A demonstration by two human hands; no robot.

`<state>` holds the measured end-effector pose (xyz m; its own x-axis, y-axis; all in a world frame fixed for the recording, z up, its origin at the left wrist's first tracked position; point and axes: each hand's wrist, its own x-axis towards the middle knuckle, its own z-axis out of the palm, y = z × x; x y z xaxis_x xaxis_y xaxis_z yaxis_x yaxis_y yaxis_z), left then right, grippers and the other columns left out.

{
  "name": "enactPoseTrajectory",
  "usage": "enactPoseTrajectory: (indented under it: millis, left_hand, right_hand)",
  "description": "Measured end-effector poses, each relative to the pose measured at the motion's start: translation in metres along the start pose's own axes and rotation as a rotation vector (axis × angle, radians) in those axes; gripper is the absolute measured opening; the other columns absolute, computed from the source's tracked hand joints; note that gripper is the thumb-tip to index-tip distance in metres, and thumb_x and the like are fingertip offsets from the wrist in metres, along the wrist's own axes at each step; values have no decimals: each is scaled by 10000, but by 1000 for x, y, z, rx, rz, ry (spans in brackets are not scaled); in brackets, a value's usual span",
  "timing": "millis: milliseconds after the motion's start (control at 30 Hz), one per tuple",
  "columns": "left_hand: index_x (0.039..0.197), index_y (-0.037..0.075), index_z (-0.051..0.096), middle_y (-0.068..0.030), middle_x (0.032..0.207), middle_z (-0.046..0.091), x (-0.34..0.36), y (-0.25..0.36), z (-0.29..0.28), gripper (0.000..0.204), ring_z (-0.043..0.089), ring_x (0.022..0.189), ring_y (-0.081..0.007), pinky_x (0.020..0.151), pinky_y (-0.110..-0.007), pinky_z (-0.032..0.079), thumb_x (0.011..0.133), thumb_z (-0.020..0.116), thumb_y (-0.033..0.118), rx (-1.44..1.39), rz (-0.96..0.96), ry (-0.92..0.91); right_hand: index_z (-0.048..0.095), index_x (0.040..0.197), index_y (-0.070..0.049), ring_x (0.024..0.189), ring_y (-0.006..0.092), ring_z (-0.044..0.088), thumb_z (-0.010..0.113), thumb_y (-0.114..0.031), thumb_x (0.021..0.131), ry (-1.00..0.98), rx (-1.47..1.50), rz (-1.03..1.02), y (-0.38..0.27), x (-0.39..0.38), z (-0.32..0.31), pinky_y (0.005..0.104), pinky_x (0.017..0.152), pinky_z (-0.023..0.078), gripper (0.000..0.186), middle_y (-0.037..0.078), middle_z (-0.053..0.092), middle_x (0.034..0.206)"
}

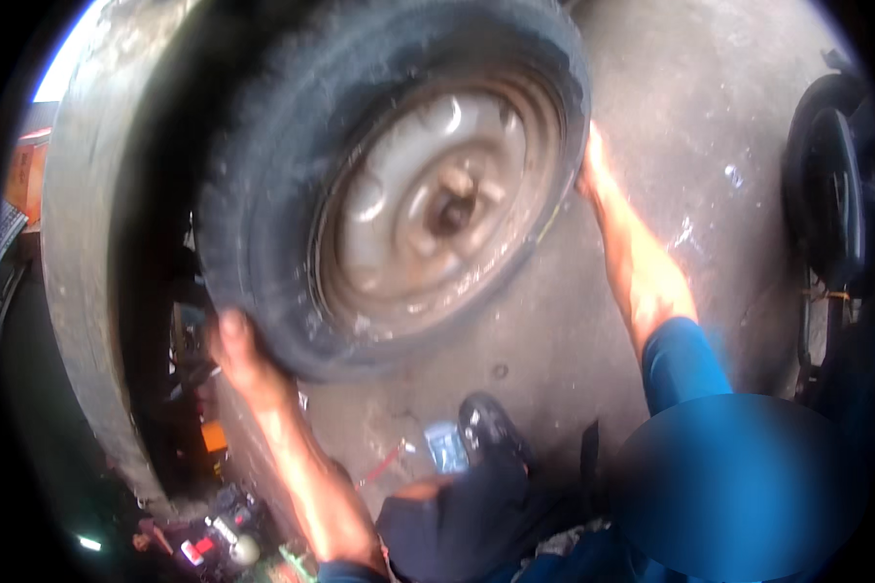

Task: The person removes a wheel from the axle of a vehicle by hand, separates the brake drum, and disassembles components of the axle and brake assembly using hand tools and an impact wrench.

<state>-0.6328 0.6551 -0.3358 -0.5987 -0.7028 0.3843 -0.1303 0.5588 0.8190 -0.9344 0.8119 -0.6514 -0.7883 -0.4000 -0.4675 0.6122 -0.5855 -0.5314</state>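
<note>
A car wheel (272, 243) is raised off the floor between my two hands, tilted, its dirty steel rim (389, 165) facing me. The black tyre is blurred by motion. My left hand (246, 355) grips the tyre's lower left edge, thumb against the rubber, its other fingers mostly out of sight. On the opposite side my right hand (591, 163) holds the tyre's right edge, and the fingers are largely hidden behind it.
A pale, curved-looking slab edge (83, 253) runs down the left, with dark shelf-like space under it. My dark shoe (491, 428) stands by a light-blue packet (445, 447) on the grey floor. A bulky black object (834, 185) stands at the right.
</note>
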Motion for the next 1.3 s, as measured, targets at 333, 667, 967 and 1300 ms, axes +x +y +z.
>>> enactPoseTrajectory:
  millis: [333,667,967,1300]
  left_hand:
    - [1255,-32,440,-127,1254,484,17,7,-2,609,466,1131,-236,994,-369,332,877,487,443,-56,-80,11]
    - [1267,-8,444,-111,1267,486,18,-19,-37,545,453,1165,-203,1026,-336,297,914,392,404,-258,-61,-83]
    - [1282,-14,420,-121,1270,481,20,-56,-64,592,466,1150,-208,1006,-366,331,889,421,428,36,57,-46]
    - [1271,-21,429,-134,1268,478,-13,3,-16,607,469,1151,-243,1002,-374,339,876,461,439,-115,29,-59]
  right_hand:
    - [402,1310,-18,1211,280,422,281,-520,919,93,55,111,-18,-5,8,419,1020,327,647,159,433,1335]
    - [354,1340,-32,1260,296,355,296,-542,907,-12,54,-86,-14,-19,10,421,1044,292,672,149,353,1396]
    - [413,1302,-39,1216,278,406,298,-498,916,-135,99,-52,-2,-3,-2,407,1024,314,610,126,437,1336]
    - [376,1328,-23,1251,281,370,267,-513,921,-127,53,-17,-13,-14,8,412,1047,294,647,144,389,1373]
